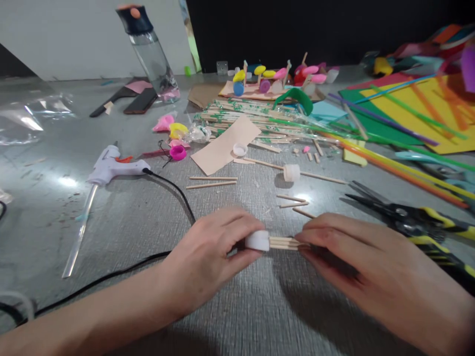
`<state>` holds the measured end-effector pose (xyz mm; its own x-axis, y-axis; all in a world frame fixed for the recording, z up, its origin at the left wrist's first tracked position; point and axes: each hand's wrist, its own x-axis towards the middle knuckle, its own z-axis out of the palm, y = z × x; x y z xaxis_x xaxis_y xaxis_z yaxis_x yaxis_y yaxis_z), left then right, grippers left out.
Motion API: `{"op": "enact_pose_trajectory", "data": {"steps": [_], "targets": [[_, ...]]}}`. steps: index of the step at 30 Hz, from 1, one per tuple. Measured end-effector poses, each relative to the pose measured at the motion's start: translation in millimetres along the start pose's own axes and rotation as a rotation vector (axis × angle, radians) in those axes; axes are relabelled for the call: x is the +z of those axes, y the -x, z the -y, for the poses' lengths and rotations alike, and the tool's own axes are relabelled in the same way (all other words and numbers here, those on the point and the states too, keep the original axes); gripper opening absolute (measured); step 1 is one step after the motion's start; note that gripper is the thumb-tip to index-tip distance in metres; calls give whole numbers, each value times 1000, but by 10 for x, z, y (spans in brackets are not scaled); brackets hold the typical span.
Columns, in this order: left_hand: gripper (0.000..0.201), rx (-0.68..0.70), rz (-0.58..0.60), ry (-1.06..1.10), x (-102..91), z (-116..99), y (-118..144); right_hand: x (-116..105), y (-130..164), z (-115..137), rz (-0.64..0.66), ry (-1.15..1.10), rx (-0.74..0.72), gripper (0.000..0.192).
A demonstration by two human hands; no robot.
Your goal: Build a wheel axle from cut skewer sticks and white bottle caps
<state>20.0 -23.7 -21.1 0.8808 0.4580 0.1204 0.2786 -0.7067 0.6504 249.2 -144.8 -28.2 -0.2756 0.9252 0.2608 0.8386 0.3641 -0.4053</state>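
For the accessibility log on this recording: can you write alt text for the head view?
The left hand pinches a white bottle cap while the right hand holds a small bundle of wooden sticks against it, low over a grey table. Around them lie a glue gun, scissors, loose sticks, coloured straws and foam sheets.

No text, label or number can be read anywhere.
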Motion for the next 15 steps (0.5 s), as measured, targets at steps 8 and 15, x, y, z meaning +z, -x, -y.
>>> {"op": "enact_pose_trajectory", "data": {"steps": [8,15], "targets": [[23,35,-18,-41,63,-33,-10,45,-34,32,-15,-9,-18,13],[15,44,-89,-100,111,-43,-31,82,-89,44,-28,-53,6,10]]}}
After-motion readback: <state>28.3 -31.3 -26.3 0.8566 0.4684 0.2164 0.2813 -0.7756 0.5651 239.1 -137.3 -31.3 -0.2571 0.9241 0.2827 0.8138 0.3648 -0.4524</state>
